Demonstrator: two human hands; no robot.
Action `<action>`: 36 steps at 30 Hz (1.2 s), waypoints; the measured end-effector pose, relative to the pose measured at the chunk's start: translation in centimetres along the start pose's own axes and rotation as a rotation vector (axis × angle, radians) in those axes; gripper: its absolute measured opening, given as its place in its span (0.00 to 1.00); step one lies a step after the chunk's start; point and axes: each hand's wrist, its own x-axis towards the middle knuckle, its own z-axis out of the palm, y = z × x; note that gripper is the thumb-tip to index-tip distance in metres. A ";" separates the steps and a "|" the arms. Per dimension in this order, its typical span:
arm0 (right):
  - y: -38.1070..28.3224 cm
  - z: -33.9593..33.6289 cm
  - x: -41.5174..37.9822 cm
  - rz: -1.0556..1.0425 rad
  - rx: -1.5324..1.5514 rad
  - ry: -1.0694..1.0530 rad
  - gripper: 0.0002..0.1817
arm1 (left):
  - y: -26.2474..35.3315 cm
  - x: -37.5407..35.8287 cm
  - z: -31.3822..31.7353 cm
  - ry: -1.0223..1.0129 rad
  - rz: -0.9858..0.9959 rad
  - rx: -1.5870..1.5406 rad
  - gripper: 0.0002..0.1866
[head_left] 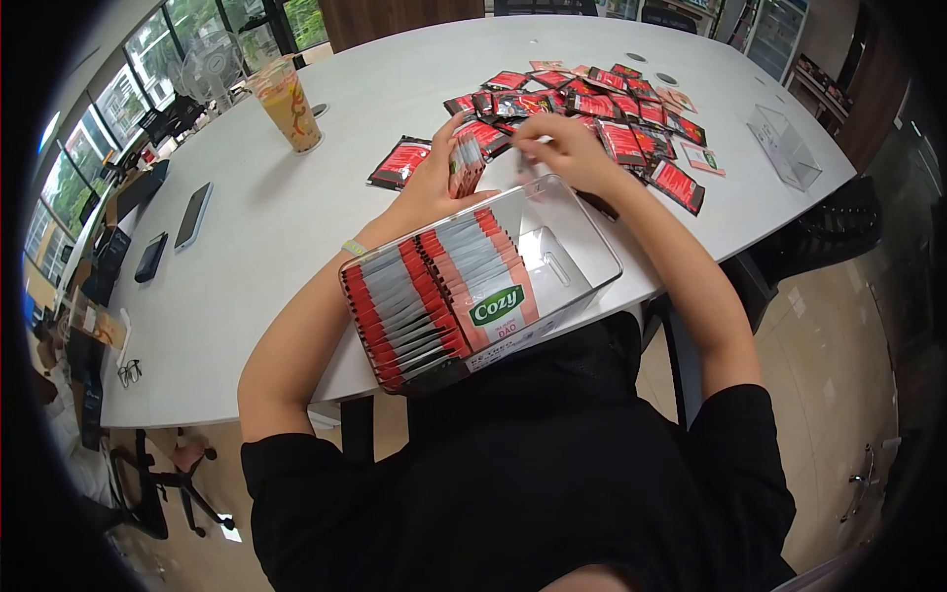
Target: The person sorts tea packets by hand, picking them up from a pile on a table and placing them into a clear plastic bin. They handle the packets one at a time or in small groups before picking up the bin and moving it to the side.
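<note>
My left hand (432,187) is wrapped round a small stack of tea sachets (466,166), their edges facing up. To its right, my right hand (569,153) is above the table with fingers curled in; the fingertips are smeared by motion, and whatever they hold cannot be made out. Below both hands, a clear plastic box (582,271) is tilted at the table's near edge, close to my body. Packed rows of red and grey sachets (395,306) fill its left and middle parts, and a pink sachet (500,306) marked "Cozy" faces me. The box's right part shows bare plastic.
A loose pile of red and black sachets (621,141) spreads over the white table (247,217) beyond my hands. A clear plastic holder (784,148) stands at the right. At the left are a drink cup (288,107), a phone (194,217) and a small dark object (151,258).
</note>
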 end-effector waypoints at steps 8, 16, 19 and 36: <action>-1.2 4.0 2.1 0.054 0.310 -0.051 0.07 | 0.3 -0.2 -0.2 0.021 0.044 0.033 0.53; -2.3 -4.4 0.7 0.121 -0.304 0.296 0.19 | 1.1 -0.2 -0.4 0.040 0.029 0.078 0.39; 3.0 -11.8 -3.0 0.322 -0.709 0.562 0.22 | 0.5 0.0 -0.1 0.063 0.031 0.066 0.32; 4.0 -14.2 -6.5 0.729 -0.737 0.464 0.18 | 0.9 -0.1 -0.4 0.111 -0.051 -0.076 0.36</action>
